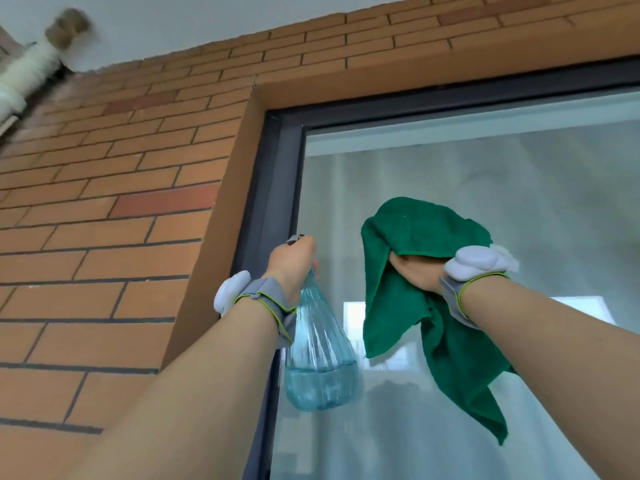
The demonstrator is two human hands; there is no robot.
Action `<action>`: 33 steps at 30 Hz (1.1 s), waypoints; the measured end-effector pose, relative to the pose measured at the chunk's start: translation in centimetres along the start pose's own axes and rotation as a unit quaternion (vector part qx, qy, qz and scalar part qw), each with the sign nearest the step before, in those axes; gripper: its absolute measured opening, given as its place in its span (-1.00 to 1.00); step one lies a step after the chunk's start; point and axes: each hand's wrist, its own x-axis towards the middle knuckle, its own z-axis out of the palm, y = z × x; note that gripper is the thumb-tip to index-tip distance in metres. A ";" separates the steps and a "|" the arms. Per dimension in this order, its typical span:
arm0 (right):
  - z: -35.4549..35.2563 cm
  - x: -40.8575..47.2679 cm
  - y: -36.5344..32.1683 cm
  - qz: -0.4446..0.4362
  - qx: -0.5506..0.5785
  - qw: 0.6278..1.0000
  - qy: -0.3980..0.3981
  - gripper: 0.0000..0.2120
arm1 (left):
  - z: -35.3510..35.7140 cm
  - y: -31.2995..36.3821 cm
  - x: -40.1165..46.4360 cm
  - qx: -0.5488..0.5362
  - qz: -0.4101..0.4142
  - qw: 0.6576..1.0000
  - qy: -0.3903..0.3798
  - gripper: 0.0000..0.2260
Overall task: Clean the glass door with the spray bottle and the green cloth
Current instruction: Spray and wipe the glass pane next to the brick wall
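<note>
Brickwork (104, 209) gives way to a dark frame (273, 188) and the glass door (485, 188). The left hand (291, 261) has its grip closed round the neck of the spray bottle (320, 358), which hangs body-down just beside the pane's left edge. To its right, the right hand (415, 271) clutches the green cloth (419, 233), raised against the glass and likely the nearer to wiping.

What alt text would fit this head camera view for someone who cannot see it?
Two raised arms face a glass door: the left hand grips a blue spray bottle, the right hand presses a green cloth on the pane. A brick wall stands left.
</note>
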 end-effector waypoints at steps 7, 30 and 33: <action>2.1 0.9 0.3 0.002 -0.005 1.000 0.000 -0.72 | 0.7 -0.1 0.1 -0.015 -0.014 1.000 -0.015 -0.93; 4.1 0.1 -0.1 0.035 0.010 0.998 -0.045 -0.67 | -0.9 -1.0 -1.0 0.043 -0.034 0.996 -0.075 -0.85; 4.4 0.1 -0.1 0.023 -0.019 0.999 -0.017 -0.72 | -0.8 -0.7 -1.2 0.043 -0.025 0.996 -0.067 -0.86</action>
